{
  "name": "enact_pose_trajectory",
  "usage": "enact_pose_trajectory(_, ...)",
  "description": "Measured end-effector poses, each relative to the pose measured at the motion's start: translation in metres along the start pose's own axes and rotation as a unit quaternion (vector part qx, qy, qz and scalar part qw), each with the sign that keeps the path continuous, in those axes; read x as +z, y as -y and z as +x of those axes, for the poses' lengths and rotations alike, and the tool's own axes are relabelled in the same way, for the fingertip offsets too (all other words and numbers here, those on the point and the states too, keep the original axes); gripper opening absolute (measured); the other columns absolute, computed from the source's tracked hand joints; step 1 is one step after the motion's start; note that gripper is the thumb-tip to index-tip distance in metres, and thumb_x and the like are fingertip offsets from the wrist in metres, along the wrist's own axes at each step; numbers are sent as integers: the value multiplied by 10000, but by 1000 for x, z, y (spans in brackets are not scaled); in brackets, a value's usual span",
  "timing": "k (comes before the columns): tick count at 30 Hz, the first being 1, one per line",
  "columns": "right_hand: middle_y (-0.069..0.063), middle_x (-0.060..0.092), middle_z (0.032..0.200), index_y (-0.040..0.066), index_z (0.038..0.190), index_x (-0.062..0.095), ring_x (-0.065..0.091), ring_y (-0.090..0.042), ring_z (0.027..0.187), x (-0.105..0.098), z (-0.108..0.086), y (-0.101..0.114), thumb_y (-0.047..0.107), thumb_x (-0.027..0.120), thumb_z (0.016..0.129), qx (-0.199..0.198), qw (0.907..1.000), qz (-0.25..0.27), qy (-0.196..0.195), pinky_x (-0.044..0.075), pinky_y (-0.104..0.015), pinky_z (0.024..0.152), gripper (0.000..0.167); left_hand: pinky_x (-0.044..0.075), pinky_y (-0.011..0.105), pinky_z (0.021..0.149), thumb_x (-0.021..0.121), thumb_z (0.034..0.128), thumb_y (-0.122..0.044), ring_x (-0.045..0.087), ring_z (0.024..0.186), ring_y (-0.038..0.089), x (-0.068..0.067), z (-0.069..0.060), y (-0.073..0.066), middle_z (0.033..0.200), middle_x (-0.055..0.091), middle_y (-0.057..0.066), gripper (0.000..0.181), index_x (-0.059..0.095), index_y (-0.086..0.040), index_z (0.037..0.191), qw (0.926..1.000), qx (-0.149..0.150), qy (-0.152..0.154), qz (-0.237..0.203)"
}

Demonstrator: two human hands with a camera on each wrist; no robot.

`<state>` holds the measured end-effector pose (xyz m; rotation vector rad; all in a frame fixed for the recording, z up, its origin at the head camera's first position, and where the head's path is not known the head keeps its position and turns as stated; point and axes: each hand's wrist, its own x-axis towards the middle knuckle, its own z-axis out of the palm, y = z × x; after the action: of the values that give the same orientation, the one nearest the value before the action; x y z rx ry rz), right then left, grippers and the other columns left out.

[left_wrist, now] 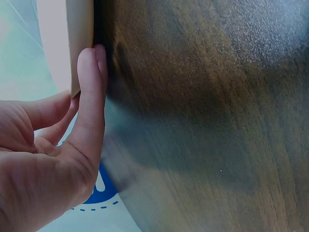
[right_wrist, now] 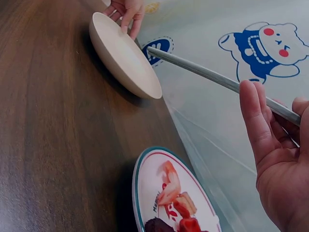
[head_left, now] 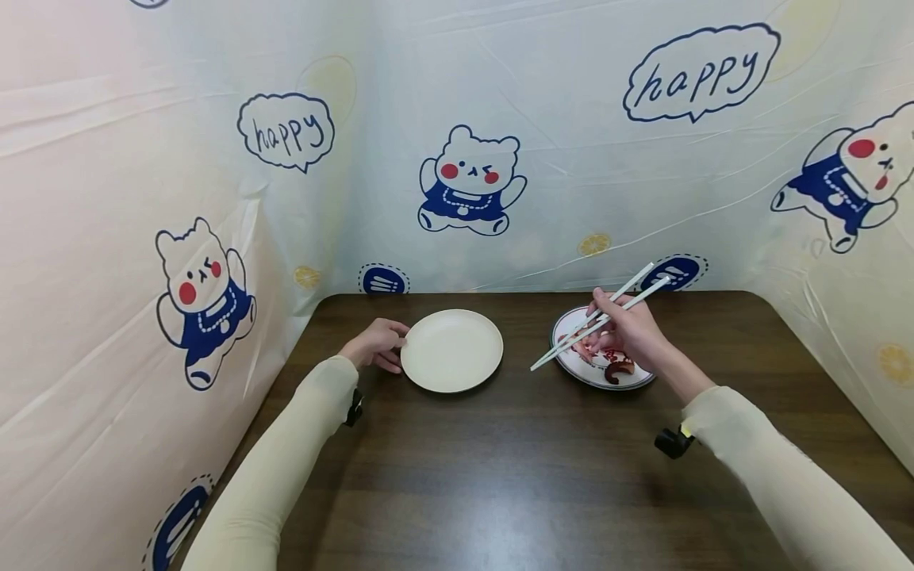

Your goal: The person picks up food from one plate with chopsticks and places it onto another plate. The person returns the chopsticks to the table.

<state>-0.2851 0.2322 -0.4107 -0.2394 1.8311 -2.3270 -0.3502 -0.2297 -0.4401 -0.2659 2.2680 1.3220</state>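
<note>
Chopsticks [head_left: 581,336] sit pinched in the right hand [head_left: 623,321] above a teal-rimmed food plate [head_left: 571,319]; the left hand [head_left: 376,344] pinches a cream plate [head_left: 452,351] near the tabletop's [head_left: 457,452] far edge.

This is a small screened-off nook; whether it stands in a home, lab or office cannot be told. Thin, creased sheeting [head_left: 385,182] hangs beyond the left grip [head_left: 375,346] and right grip [head_left: 627,323] and closes in both outer sides. Cartoon bears [head_left: 471,178], "happy" speech bubbles [head_left: 286,131] and citrus slices [head_left: 594,244] decorate it. Below the grips, a dark wood-grain surface [head_left: 435,452], a cream plate [head_left: 452,351] beside the left grip and chopsticks [head_left: 647,293] in the right suggest dining.
</note>
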Motion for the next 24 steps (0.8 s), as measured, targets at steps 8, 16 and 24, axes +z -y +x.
enact_pose_trajectory(8,-137,693,716,-29,955,639,695,-185,543,-8,4,3,325,556,1111,-4,9998,163,101,625,-305,526,396,667,395,714,538,1083,-44,711,819,300,0,0,0,1185,612,220,419,527,-15,1501,10000,-25,-49,6)
enact_pose_trajectory(16,-107,686,697,0,948,660,683,-156,549,-16,4,4,310,541,1117,71,9994,306,151,623,-275,538,373,666,388,709,538,1082,-43,710,818,299,1,0,2,1181,610,220,419,527,-14,1500,10000,-24,-60,10)
enact_pose_trajectory(24,-108,695,743,-26,970,659,683,-159,573,-26,1,3,282,503,1132,-201,9983,488,235,625,-278,546,381,667,400,709,538,1076,-35,712,820,300,1,0,1,1178,614,218,421,532,-14,1497,10000,20,-69,-12)
